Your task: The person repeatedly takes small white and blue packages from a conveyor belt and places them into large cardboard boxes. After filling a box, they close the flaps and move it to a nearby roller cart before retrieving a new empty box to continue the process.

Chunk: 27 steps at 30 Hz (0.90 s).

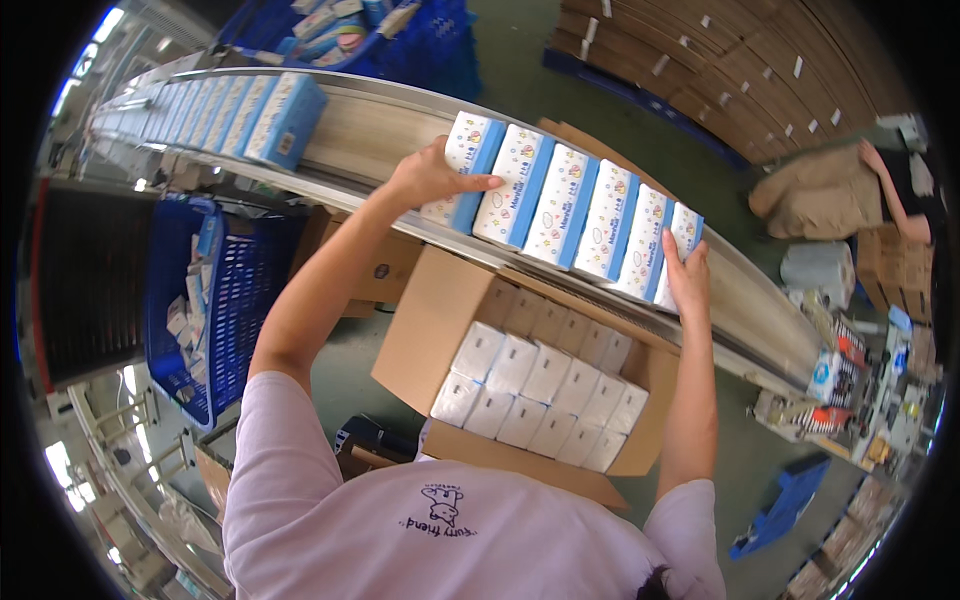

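On my left, a line of blue-and-white packs [275, 118] stands on the conveyor [375, 130], toward its left end. Below its near edge there, a blue basket [250, 300] holds loose packs. My left hand [435, 178] is spread, gripping the left end of a row of six packs [555, 210], thumb reaching across to the second one. The row slants along the conveyor, its lower side overlapping the near edge; I cannot tell whether it touches the belt. Under that edge sits an open carton [425, 335] with white packs [530, 390] in rows inside. My right hand [688, 278] clasps the row's right end, thumb and fingers against the last packs.
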{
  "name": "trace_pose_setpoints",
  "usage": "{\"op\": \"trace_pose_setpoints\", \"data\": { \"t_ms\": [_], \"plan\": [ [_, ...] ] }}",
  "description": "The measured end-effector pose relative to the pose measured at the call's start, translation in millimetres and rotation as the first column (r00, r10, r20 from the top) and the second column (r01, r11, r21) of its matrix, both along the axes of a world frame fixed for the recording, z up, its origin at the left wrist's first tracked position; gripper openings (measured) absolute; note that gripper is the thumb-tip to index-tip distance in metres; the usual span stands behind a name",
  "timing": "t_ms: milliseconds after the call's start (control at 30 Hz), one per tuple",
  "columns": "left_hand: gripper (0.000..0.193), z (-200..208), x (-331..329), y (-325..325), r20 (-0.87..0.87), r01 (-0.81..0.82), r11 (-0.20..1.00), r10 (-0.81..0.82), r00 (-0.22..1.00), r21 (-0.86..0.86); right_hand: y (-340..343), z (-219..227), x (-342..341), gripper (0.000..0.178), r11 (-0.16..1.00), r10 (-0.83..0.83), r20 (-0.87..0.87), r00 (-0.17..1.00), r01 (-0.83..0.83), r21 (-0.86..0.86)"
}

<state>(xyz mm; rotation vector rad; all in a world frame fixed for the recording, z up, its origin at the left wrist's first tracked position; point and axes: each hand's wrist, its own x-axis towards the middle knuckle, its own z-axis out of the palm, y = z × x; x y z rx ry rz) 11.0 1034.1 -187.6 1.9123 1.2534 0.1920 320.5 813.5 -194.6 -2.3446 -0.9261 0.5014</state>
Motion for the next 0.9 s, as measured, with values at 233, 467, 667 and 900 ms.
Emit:
{"op": "trace_pose_setpoints", "data": {
  "t_ms": [233,467,667,900],
  "plan": [
    [0.081,44.7,41.2,-47.9,0.275,-0.048,0.999,0.049,0.96,-0.01,-52.0,46.8,8.4,0.066,0.887,0.007,-0.189,0.982,0.081,0.454],
    [0.084,72.1,-16.2,-180.0,0.741,-0.08,0.992,0.126,0.66,-0.098,-192.9,69.2,-63.7,0.099,0.717,-0.193,0.059,0.979,0.1,0.69],
    [0.073,-3.4,-4.8,-193.6,-0.422,-0.016,0.972,-0.086,0.903,-0.234,-209.1,-20.6,-69.6,0.085,0.978,-0.08,-0.161,0.984,0.047,-0.201],
    [0.081,-13.3,5.1,-191.3,-0.307,-0.041,0.997,0.018,0.952,-0.067,-195.3,-14.7,-54.3,0.082,0.989,-0.072,-0.139,0.988,0.052,-0.137]
  ]
}}
